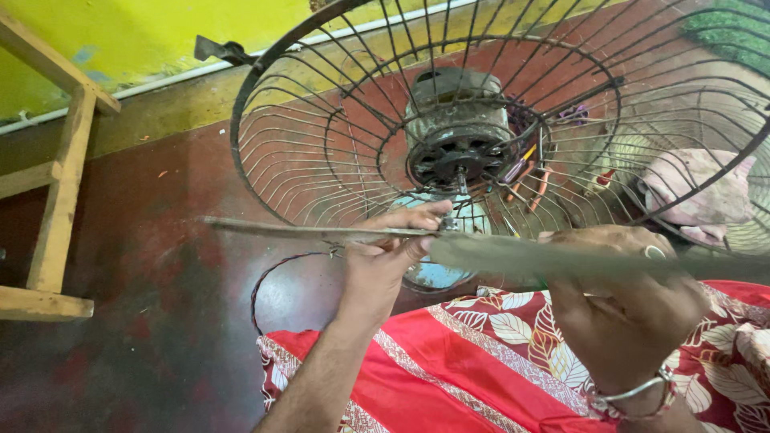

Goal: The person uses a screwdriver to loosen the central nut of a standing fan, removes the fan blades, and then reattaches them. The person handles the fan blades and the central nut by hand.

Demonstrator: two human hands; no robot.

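A dusty fan motor sits inside a black wire guard cage, tilted toward me. A grey fan blade lies across the view in front of the motor shaft, seen almost edge-on. My left hand pinches the blade near its hub, the thumb on top beside the shaft. On the right part of the blade, my right hand grips it from above; that hand wears a ring and a bangle at the wrist. Red cloth with a leaf pattern covers my lap under both hands.
The floor is dark red. A wooden frame stands at the left against a yellow wall. A black cable loops on the floor below the cage. A pink cloth lies at the right behind the wires.
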